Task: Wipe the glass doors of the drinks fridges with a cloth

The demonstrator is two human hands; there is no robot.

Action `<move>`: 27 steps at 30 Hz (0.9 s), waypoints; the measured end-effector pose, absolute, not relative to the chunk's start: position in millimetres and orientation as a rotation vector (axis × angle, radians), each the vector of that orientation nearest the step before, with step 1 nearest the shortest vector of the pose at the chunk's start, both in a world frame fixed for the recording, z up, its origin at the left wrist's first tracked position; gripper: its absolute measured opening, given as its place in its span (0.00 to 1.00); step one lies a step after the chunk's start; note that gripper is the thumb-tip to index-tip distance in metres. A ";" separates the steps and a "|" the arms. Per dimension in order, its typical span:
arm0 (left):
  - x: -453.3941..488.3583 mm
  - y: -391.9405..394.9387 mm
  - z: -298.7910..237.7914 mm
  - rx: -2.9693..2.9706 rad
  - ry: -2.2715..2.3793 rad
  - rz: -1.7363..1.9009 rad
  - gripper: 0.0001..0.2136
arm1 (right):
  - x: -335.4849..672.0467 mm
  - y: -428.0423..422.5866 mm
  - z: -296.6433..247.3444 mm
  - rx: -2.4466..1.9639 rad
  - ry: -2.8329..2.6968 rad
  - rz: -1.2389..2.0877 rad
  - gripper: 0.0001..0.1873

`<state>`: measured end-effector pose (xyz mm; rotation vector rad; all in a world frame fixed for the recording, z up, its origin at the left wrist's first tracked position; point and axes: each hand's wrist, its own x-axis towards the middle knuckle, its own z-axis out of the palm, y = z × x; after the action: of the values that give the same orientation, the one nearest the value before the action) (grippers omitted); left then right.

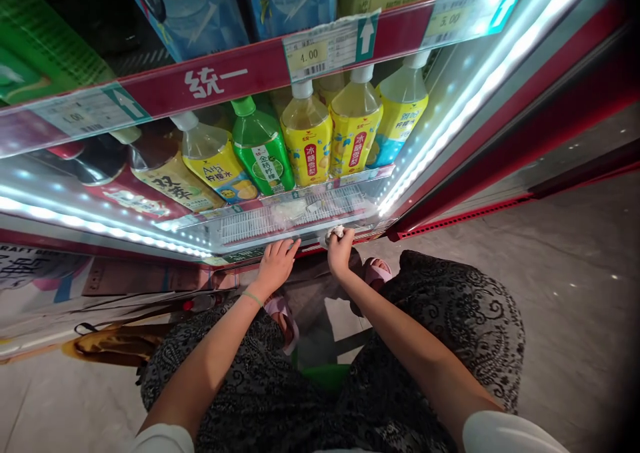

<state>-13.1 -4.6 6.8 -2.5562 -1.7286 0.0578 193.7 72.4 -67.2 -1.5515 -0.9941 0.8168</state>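
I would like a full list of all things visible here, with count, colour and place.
bottles: about seven, yellow, green and dark labels, lower shelf
wire shelf front: one, white, bare, below the bottles
red rail: one, white characters, above the bottles
price tag: one, yellow, on the rail
cloth: one, white, crumpled, in right hand
left hand: flat on the shelf edge
right hand: closed around the cloth

Bottles (307, 143) stand in row on bottom shelf (280, 223) of cooler, behind wire front rack. Price rail (225, 79) runs above them. Left hand (275, 264) on shelf front edge; right hand (340, 249) just beside, clutching cloth (336, 231) against same edge.
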 end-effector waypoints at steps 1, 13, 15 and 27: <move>-14.2 -5.9 7.9 -2.549 -1.734 0.056 0.29 | 189.2 69.7 -65.4 -1.535 -1.015 0.835 0.07; -36.5 -24.5 11.1 -2.471 -1.844 0.049 0.29 | 149.1 63.4 -85.6 -1.595 -0.819 1.024 0.12; -40.8 -26.4 11.6 -2.449 -1.873 0.010 0.29 | 130.4 56.6 -80.0 -1.558 -0.834 1.065 0.11; -73.6 -44.8 20.2 -2.273 -1.987 -0.041 0.26 | 122.2 42.8 -25.9 -1.276 -1.285 1.096 0.08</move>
<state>-73.6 -44.8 20.2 -2.2734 -1.9869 -0.0408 122.2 42.8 -25.9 -1.2760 -1.2846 1.0961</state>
